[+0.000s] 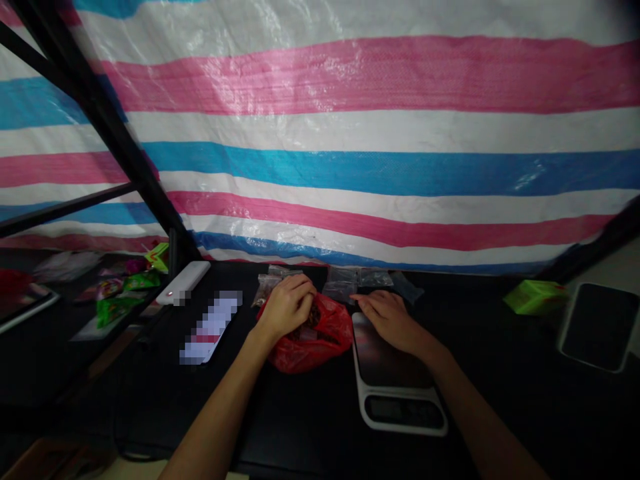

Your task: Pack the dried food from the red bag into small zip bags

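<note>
A red plastic bag [320,350] sits rumpled on the black table, its mouth open on dark brown contents that are too small to name. My left hand [290,303] is at the bag's left rim, fingers curled down over it and closed on the plastic. To the right lies a white kitchen scale [395,380] with a dark top and a display at its near end. Over the scale's far part rests my right hand [393,320], fingers stretched to the left and apparently empty. Small clear bags [343,283] lie just beyond both hands.
Left of the red bag are a phone [213,330] with a lit screen and a white oblong device [185,283]. Green packets [120,303] lie farther left, past a black frame post [110,133]. A green box [535,297] and a second scale-like device [597,327] stand right.
</note>
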A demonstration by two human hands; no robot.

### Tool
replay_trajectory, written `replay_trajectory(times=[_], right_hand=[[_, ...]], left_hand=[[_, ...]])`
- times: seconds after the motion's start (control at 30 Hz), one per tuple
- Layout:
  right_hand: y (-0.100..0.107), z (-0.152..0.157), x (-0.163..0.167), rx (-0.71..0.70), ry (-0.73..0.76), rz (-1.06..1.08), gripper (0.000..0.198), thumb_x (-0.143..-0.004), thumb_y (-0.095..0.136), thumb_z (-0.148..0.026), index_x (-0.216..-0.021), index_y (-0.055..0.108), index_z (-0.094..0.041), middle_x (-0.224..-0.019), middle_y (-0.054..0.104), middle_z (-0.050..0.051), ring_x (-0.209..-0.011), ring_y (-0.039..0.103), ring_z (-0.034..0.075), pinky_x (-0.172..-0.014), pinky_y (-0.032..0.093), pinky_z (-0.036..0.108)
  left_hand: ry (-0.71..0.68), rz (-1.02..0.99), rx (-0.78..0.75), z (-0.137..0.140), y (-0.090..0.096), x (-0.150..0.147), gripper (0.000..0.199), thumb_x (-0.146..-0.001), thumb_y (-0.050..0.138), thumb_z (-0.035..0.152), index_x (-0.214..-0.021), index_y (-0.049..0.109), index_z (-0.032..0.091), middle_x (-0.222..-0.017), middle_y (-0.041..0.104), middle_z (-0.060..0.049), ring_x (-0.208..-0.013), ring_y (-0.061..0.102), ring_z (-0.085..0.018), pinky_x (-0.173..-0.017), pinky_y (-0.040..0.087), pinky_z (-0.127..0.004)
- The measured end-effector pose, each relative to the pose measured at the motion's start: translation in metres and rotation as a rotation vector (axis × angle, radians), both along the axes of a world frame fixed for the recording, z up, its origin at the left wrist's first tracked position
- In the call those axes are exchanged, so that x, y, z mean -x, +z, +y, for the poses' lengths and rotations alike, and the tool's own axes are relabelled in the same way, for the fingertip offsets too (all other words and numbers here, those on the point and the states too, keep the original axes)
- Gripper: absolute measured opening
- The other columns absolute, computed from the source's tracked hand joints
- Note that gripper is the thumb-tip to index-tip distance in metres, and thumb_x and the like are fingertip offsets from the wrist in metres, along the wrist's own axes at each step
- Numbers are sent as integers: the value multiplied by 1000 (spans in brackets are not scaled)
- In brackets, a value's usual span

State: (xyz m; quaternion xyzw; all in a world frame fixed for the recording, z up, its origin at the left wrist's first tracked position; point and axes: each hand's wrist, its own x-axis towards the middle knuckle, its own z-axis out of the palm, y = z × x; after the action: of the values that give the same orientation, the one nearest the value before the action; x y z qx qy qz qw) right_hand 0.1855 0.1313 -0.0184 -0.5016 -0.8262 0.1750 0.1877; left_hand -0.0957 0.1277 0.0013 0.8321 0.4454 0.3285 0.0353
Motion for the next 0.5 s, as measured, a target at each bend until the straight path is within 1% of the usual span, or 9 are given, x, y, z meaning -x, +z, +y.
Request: replay_trajectory(times=[0.13,0.23,0.33,0.4,0.43,0.5], right_hand=[[2,1,7,12,46,-10,47,-110,30,-44,-133,68,-30,-125,71,7,-125,56,25,-110,37,50],[4,9,11,26,43,-50,45,-109,32,-43,-133,68,-29,-123,70,8,-124,57,26,-110,38,50],[7,18,15,23,44,-64,39,-107,41,-40,-129,71,-26,-126,70,9,-124,57,28,-109,38,52],[11,19,17,-24,48,-27,34,-104,48,-36,-125,73,-25,-128,70,9,-124,57,29,-110,39,52],[15,17,20,-63,52,4,32,-104,50,-34,-124,74,-25,-128,70,9,-124,56,29,-110,39,52],[28,7,26,-151,78,69,31,-103,51,-32,-123,75,-27,-127,72,7,-125,56,29,-111,39,52]], left_hand=[[-11,40,-14,1,-7,-2,29,-96,43,11,-86,68,21,-92,69,-6,-88,64,-20,-84,50,-34],[-30,78,-15,2,-14,-4,28,-95,44,11,-84,67,21,-90,68,-6,-85,63,-20,-84,50,-35],[-44,60,-26,2,-18,-6,28,-95,44,11,-85,68,21,-92,69,-6,-87,64,-20,-86,51,-36],[-43,15,-68,1,-19,-9,28,-96,44,11,-91,69,21,-98,70,-7,-94,65,-21,-90,53,-37],[-36,-15,-105,0,-18,-11,27,-96,45,12,-98,70,21,-104,70,-8,-100,65,-22,-94,53,-39],[-17,-63,-177,-4,-16,-16,28,-97,51,18,-120,66,23,-126,67,-11,-120,61,-26,-107,49,-44]])
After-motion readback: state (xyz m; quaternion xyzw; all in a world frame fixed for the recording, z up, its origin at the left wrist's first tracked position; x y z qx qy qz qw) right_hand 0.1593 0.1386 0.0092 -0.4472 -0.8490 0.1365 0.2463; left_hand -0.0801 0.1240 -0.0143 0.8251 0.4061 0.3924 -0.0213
